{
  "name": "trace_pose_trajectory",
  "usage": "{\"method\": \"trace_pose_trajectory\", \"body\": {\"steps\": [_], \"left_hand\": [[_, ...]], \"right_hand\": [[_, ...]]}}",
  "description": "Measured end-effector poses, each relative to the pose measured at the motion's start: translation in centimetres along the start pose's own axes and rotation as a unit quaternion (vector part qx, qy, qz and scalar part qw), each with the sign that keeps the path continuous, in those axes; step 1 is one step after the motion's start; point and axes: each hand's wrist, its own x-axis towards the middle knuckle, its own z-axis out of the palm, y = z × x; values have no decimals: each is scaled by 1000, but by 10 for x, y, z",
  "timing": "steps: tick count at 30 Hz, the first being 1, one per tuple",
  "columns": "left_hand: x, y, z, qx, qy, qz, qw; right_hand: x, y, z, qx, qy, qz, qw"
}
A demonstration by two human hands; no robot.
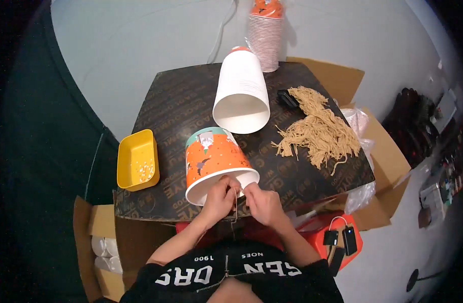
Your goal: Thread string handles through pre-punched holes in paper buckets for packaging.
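Observation:
An orange and green printed paper bucket point(214, 156) lies on its side near the table's front edge, its white mouth toward me. My left hand point(220, 198) is at the mouth's lower rim, fingers pinched on a thin tan string point(236, 204) that hangs toward my lap. My right hand point(263, 203) is closed at the rim's right side, touching it. Whatever its fingers grip is too small to make out. Behind lies a stack of white paper buckets point(239, 81), open end toward me. To the right sits a loose pile of tan strings point(320, 134).
A yellow tray point(123, 159) with small white bits stands at the left. A tall stack of cups point(265, 43) rises at the back. Cardboard boxes point(383, 151) flank the dark table point(176, 101). A red stool point(315, 237) at lower right carries a phone point(349, 240).

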Motion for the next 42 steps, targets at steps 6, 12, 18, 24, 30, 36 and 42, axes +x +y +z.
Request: {"method": "trace_pose_trajectory", "body": {"steps": [6, 12, 18, 24, 30, 36, 42], "left_hand": [[6, 0, 0, -36, 34, -89, 995], [4, -3, -2, 134, 83, 2, 987], [7, -3, -9, 49, 26, -56, 997], [10, -11, -3, -40, 38, -59, 997], [9, -11, 1, -25, 55, -16, 998], [2, -4, 6, 5, 80, 148, 986], [0, -10, -2, -101, -31, 144, 984]], "right_hand": [[-14, 4, -14, -75, -21, -65, 995], [-14, 3, -16, -18, 33, -43, 998], [-2, -11, -23, 370, -70, 244, 894], [2, -23, -13, 616, -89, 363, 694], [-8, 6, 1, 358, -40, 191, 913], [-5, -13, 5, 153, 7, 153, 976], [1, -15, 4, 76, -33, 154, 985]]}}
